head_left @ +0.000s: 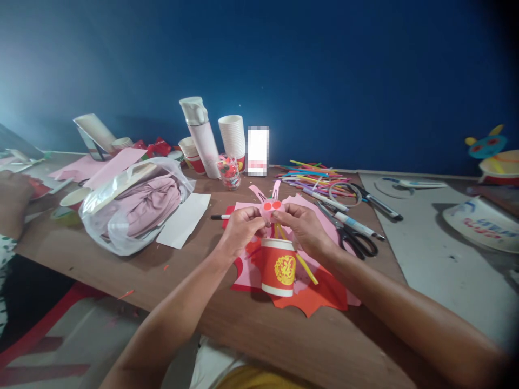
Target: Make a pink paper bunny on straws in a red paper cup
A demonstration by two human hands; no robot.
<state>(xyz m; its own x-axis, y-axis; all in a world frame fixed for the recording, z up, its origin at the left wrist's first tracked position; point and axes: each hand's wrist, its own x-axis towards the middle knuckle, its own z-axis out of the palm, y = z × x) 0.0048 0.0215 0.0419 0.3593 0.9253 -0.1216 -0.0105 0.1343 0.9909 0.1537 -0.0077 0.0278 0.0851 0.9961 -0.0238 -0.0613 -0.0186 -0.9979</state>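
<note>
Between my hands is a pink paper rabbit head with long upright ears and two red round eyes. My left hand pinches its left side, and the fingers of my right hand are closed on its right side. Just below stands a red and white paper cup with a yellow emblem. A yellow strip slants down beside the cup, and more yellow shows between the head and the cup's rim. Under the cup lie pink paper and orange-red paper with a scalloped edge.
Black-handled scissors and markers lie right, below coloured sticks. Behind are a thermos, stacked cups and a small clear container. Left are a plastic bag and another person's hand.
</note>
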